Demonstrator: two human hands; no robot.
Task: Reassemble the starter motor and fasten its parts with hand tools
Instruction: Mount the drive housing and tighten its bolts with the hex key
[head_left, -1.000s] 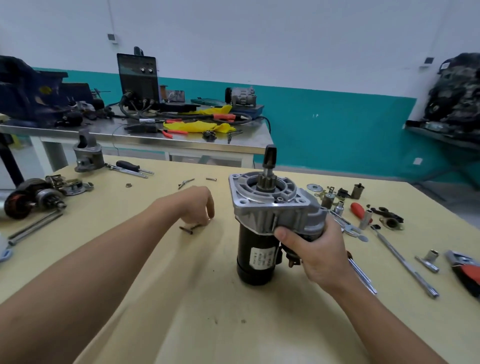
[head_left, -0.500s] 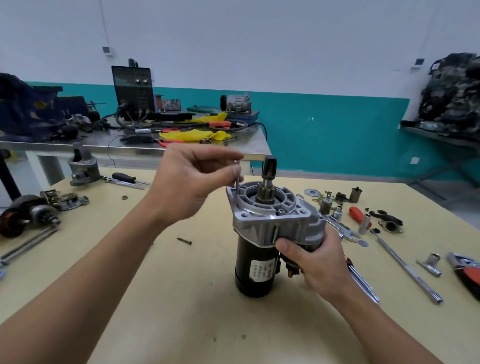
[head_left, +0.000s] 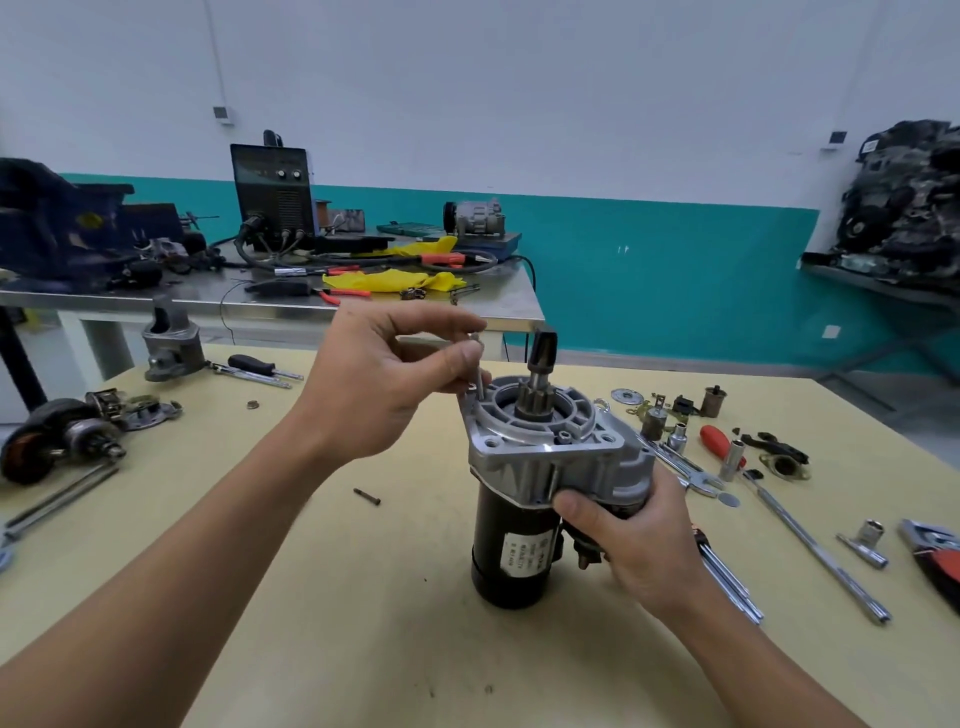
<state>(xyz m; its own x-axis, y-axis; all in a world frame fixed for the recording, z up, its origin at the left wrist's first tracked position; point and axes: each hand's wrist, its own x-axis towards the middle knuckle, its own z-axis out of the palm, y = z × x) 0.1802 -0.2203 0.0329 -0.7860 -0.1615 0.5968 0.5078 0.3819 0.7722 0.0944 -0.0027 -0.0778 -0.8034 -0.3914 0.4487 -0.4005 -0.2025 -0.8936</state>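
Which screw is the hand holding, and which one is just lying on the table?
The left hand holds the upright screw over the starter motor; the dark screw lies flat, untouched.

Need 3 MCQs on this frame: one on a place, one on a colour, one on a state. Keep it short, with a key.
1. Where does the loose dark screw lie on the yellow-topped workbench?
A. left of the upright starter motor
B. on top of the motor
C. in the right hand

2. What colour is the cylindrical body of the starter motor?
A. red
B. black
C. yellow

3. What is the left hand doing?
A. lying flat on the bench
B. pinching a thin metal bolt at a corner hole of the silver cast housing
C. holding a wrench

Key: 1 A, the screw lies on bare bench left of the motor. 2 B, the body below the housing is black with a white label. 3 B, thumb and fingers pinch the bolt upright at the flange, while the right hand has a grip on the motor.
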